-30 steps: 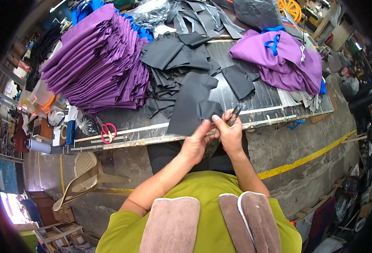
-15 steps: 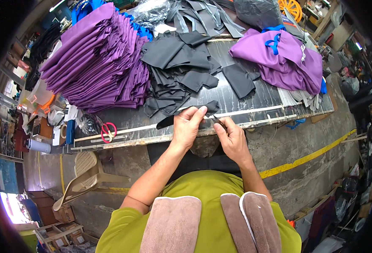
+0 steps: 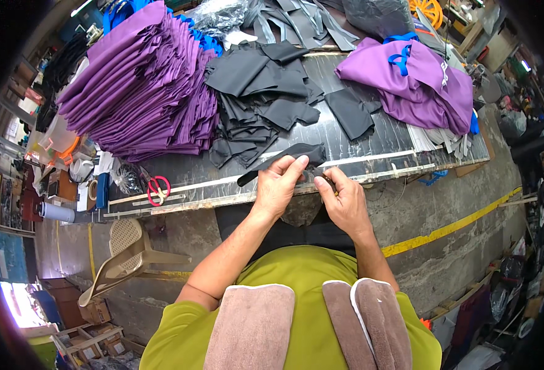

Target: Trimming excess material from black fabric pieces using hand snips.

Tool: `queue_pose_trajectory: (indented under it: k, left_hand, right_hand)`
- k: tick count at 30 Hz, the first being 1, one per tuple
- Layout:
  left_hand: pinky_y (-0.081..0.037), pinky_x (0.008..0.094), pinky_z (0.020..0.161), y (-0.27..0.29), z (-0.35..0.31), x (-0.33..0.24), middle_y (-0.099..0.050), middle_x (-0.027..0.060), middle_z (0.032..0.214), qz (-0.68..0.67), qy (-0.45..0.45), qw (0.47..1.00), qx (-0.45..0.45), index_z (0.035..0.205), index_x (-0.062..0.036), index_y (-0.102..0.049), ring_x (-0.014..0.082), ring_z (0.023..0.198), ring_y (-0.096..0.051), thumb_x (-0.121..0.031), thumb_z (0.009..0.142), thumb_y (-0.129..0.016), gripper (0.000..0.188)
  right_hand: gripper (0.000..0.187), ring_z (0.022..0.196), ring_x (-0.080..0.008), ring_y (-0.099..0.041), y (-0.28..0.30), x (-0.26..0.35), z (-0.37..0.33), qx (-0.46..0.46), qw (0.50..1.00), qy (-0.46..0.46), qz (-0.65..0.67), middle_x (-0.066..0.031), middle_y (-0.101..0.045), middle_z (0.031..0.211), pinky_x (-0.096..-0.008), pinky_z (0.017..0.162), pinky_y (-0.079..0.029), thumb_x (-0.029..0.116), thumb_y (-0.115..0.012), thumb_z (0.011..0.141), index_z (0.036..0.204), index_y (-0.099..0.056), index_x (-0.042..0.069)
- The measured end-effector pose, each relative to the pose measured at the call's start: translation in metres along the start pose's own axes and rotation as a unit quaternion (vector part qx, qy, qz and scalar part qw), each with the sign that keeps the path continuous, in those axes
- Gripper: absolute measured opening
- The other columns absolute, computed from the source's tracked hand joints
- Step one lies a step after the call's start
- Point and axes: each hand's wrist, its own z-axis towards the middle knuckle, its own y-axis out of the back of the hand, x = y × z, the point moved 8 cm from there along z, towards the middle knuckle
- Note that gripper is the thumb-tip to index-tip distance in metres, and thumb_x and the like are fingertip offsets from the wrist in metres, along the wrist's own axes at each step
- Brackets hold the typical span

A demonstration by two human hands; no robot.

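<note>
My left hand [image 3: 279, 183] pinches a small black fabric piece [image 3: 296, 154] between thumb and fingers, just above the table's front edge. One end of the piece sticks out to the left of the hand, the other to the right. Close by on the right, my right hand [image 3: 344, 200] is closed around a small dark and yellowish tool [image 3: 329, 180], mostly hidden by the fingers; its exact kind is unclear. A pile of black fabric pieces [image 3: 253, 77] lies beyond my hands, and a separate black piece [image 3: 351, 114] lies to its right.
A tall stack of purple fabric [image 3: 142, 92] stands on the table [image 3: 222, 190] at left, with red-handled scissors [image 3: 158, 191] in front. A purple bag [image 3: 414, 83] with blue straps lies at right. A plastic chair [image 3: 124, 256] stands on the floor at left.
The black fabric piece has shifted slightly right in my left hand's pinch. My right hand has moved slightly, and more of the tool's yellowish part now shows.
</note>
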Motion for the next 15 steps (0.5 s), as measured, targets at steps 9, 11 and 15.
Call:
queue_pose_trajectory:
  k: [9,11,15]
  left_hand:
    - [-0.04,0.0222,0.062,-0.008,-0.006,-0.003,-0.062,-0.0055,0.072,-0.082,0.035,0.996,-0.001,0.078,-0.0061,-0.07,0.0037,0.067,-0.053,-0.027,0.096,-0.078,0.029]
    - [-0.04,0.0218,0.062,-0.006,-0.005,0.0,-0.062,-0.0054,0.072,-0.066,0.026,0.998,0.001,0.078,-0.0061,-0.07,0.0035,0.067,-0.053,-0.028,0.096,-0.078,0.029]
    - [-0.038,0.0215,0.061,-0.003,-0.002,0.005,-0.061,-0.0054,0.071,-0.031,0.01,0.999,0.009,0.078,-0.0059,-0.07,0.0028,0.066,-0.051,-0.031,0.096,-0.077,0.032]
  right_hand:
    - [0.023,0.053,-0.0189,-0.052,0.001,0.003,0.001,0.001,1.0,0.006,-0.001,-0.0129,-0.054,0.062,-0.0358,0.055,-0.041,0.023,-0.068,0.099,0.093,-0.062,0.002]
    - [0.023,0.055,-0.0154,-0.05,0.0,0.001,0.001,0.008,1.0,0.0,0.007,-0.0107,-0.053,0.062,-0.0347,0.055,-0.041,0.023,-0.068,0.099,0.092,-0.062,0.002]
    - [0.024,0.062,-0.0073,-0.046,-0.005,-0.01,-0.001,0.027,0.998,-0.028,0.056,-0.0029,-0.055,0.065,-0.0308,0.055,-0.04,0.021,-0.067,0.101,0.091,-0.062,0.001]
